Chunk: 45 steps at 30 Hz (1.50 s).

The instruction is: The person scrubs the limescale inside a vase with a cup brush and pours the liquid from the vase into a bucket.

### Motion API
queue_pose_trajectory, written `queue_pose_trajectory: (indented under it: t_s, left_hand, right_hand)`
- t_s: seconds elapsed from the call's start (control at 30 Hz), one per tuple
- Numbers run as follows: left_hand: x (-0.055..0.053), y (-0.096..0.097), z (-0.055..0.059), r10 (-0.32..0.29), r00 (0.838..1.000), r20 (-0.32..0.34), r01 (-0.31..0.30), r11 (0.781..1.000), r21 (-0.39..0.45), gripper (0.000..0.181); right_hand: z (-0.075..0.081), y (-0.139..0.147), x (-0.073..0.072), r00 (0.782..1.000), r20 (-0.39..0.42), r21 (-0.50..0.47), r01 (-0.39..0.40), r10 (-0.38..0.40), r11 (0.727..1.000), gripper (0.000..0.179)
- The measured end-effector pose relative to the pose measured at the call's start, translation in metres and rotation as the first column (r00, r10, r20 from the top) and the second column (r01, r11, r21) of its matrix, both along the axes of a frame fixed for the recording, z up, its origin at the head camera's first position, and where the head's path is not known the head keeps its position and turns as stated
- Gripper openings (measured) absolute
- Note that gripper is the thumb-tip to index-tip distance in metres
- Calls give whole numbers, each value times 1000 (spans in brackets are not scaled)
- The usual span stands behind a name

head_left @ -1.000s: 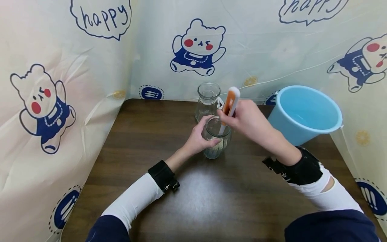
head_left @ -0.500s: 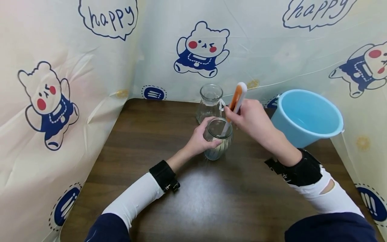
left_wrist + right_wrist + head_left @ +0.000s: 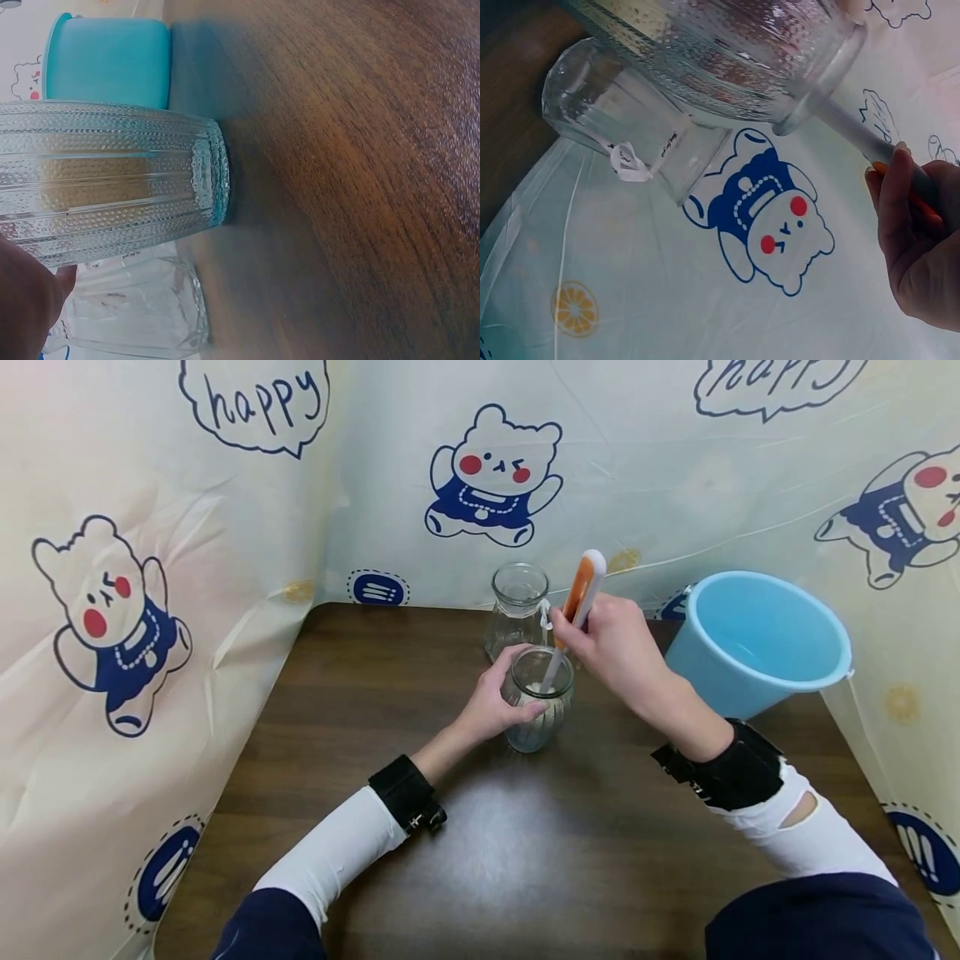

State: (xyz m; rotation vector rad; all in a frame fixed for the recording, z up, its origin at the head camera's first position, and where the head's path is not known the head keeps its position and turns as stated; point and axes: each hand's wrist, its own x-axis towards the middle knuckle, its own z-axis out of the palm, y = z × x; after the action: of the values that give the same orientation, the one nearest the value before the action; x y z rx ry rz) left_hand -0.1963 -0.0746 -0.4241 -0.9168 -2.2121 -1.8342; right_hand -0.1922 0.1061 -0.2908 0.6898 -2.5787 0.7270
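A ribbed glass jar [image 3: 531, 739] stands upright at the middle of the table. My left hand [image 3: 491, 703] grips its left side, thumb in front and fingers around the back. My right hand [image 3: 622, 652] holds a sponge bottle brush by its orange and white handle [image 3: 581, 589], which slants down through the jar's mouth. Through the textured glass in the left wrist view, a yellowish sponge-like head [image 3: 94, 181] shows inside the jar. The right wrist view shows the grey shaft [image 3: 847, 127] touching or close to the jar's rim; which, I cannot tell.
Just behind the jar stands a clear glass bottle [image 3: 517, 627] with a white bow [image 3: 546, 614] at its neck. A light blue bucket [image 3: 738, 693] is at the back right. Printed sheeting [image 3: 360, 485] walls off the table's back and sides.
My right hand has lifted the brush slightly, so its handle and head sit a little higher. My left hand keeps hold of the jar in the same place.
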Motion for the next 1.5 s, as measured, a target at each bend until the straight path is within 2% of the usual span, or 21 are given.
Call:
queue_pose_trajectory:
  t_s: [0.27, 0.47, 0.53, 0.73, 0.8, 1.0, 1.23, 1.4, 1.5]
  left_hand:
    - [1, -1, 0, 19, 1000, -18, -19, 1000, 5, 73]
    - [1, 0, -1, 10, 1000, 5, -10, 1000, -16, 74]
    - [1, 0, -1, 6, 1000, 5, -6, 1000, -14, 74]
    - [1, -1, 0, 27, 1000, -16, -27, 1000, -13, 75]
    - [2, -2, 0, 34, 999, -10, -34, 999, -20, 75]
    - [1, 0, 0, 36, 999, 19, -35, 998, -42, 76]
    - [2, -1, 0, 32, 999, 30, -31, 999, -39, 76]
    - [2, -1, -2, 34, 999, 28, -33, 999, -40, 76]
    - [0, -1, -2, 34, 999, 18, -34, 999, -37, 77]
  right_hand:
    - [15, -1, -1, 987, -154, -79, -51, 38, 996, 33]
    - [1, -8, -1, 984, -160, -54, -93, 83, 994, 31]
    - [0, -8, 1, 980, -175, -55, -100, 89, 993, 29]
    - [21, -8, 8, 957, -290, -124, -73, 34, 990, 29]
    - [22, -11, 9, 951, -309, -143, -64, 17, 988, 30]
    - [12, -17, 11, 964, -262, -143, -81, 41, 986, 28]
    - [27, -14, 13, 984, -176, -248, -17, -28, 969, 34]
    - [20, -13, 12, 995, -98, -242, -24, 1, 970, 36]
    - [24, -11, 13, 994, -112, -245, -28, 1, 969, 35]
